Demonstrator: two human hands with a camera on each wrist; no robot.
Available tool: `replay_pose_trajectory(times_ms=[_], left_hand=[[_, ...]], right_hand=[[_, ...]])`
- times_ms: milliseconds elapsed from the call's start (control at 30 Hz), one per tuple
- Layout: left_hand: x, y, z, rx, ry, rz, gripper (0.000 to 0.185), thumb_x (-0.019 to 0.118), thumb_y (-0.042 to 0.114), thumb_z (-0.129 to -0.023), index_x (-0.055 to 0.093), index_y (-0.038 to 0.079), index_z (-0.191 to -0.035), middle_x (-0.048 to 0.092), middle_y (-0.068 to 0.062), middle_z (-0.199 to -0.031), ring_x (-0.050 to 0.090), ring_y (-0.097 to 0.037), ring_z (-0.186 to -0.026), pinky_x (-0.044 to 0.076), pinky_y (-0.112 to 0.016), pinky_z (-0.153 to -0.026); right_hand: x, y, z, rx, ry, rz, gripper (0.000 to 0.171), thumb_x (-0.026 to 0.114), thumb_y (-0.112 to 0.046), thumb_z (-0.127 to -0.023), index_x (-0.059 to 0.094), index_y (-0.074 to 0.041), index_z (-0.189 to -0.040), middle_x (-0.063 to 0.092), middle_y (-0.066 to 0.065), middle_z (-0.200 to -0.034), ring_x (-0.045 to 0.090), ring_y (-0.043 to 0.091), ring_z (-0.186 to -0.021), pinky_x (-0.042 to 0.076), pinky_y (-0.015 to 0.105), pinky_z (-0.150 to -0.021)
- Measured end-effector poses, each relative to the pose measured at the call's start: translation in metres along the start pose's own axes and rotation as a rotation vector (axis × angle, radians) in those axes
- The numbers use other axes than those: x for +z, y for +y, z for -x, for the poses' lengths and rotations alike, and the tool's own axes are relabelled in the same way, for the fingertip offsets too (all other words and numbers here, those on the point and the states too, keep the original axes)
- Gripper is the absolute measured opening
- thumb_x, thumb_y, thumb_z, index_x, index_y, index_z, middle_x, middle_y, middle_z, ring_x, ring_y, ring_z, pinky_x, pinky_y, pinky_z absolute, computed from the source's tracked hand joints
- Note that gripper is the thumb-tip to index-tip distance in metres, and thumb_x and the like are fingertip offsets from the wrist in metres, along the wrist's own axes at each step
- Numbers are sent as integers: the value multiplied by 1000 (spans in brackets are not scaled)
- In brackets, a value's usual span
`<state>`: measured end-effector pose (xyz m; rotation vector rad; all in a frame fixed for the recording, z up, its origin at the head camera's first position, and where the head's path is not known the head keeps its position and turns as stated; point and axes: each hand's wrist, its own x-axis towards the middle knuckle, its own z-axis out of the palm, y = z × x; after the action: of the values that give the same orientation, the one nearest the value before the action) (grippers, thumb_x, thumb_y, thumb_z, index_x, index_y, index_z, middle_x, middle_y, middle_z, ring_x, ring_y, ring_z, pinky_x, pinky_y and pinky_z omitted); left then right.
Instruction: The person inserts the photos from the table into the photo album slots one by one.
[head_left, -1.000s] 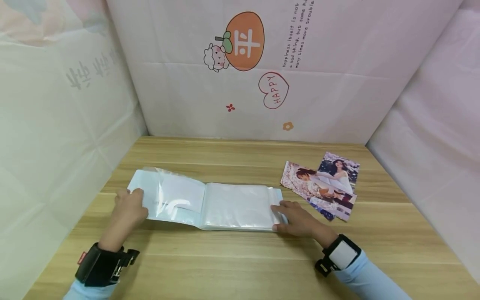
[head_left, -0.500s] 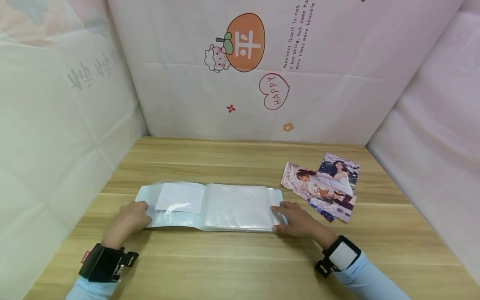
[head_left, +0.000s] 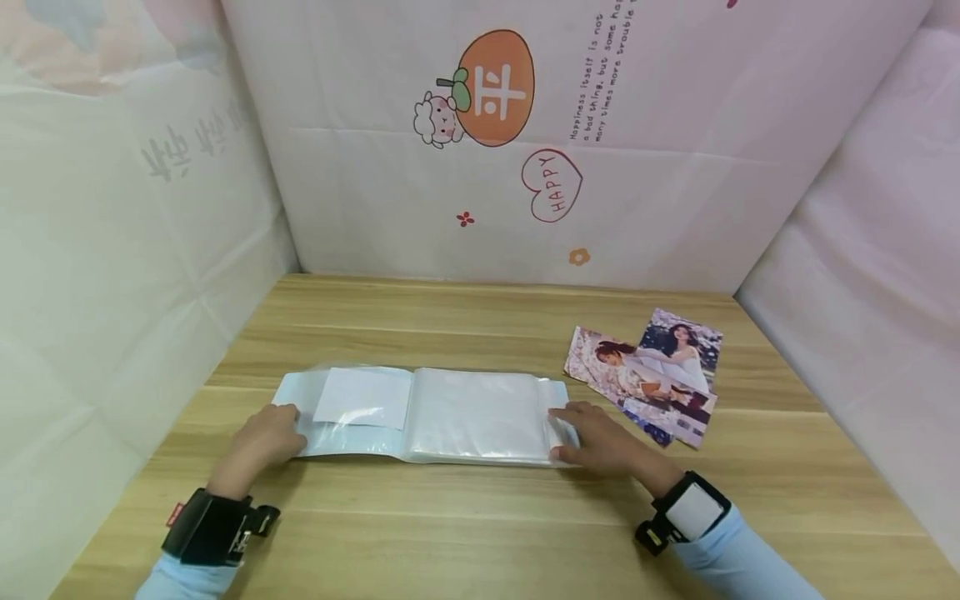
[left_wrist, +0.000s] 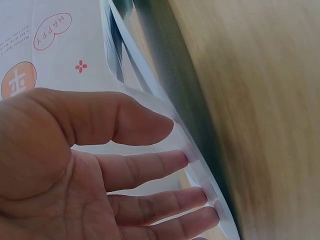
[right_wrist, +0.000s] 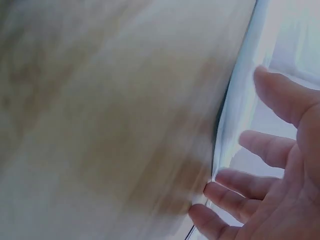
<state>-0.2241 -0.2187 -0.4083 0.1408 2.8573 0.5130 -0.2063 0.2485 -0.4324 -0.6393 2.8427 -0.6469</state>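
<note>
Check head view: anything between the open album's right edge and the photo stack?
Mostly bare wood of the table, in the head view. The right hand rests on the album edge at the gap's near end, just left of the photos.

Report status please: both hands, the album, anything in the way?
Left hand open, fingertips on album left edge. Right hand open, touching its right edge. Album lies open, flat. Photos lie apart, right side.

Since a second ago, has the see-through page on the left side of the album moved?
Yes. The clear page was lifted and curling above the album; it has dropped flat, against the wooden table.
</note>
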Motion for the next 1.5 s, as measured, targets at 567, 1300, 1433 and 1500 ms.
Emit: replay_pose_trajectory(times_ms=[567,1300,1433,1500], left_hand=[[5,-4,2,27,9,-14,19,49,6,-77,55,-8,-89,48,-14,-75,44,-27,-62,38,-36,-52],[5,-2,0,53,35,-10,53,61,46,-84,55,-6,-83,47,-13,-75,44,-26,-66,38,-35,-54],[5,-2,-1,37,37,-11,55,64,44,-83,54,-10,-88,48,-16,-78,44,-28,-67,39,-37,-57],[5,-2,-1,25,31,-16,58,64,44,-82,54,-12,-91,49,-18,-81,45,-29,-69,40,-40,-59]], right_hand=[[-31,71,22,400,165,87,58,58,-31,-88,47,12,-125,51,35,-117,35,56,-107,26,63,-87],[-62,101,39,730,80,10,62,65,-48,-78,50,9,-99,51,28,-95,40,56,-93,29,68,-76],[-64,102,41,760,91,-37,59,68,-47,-76,49,5,-96,49,27,-94,33,56,-96,32,65,-72],[-64,102,42,761,108,-56,63,71,-43,-74,46,9,-99,46,29,-94,31,54,-94,32,63,-70]])
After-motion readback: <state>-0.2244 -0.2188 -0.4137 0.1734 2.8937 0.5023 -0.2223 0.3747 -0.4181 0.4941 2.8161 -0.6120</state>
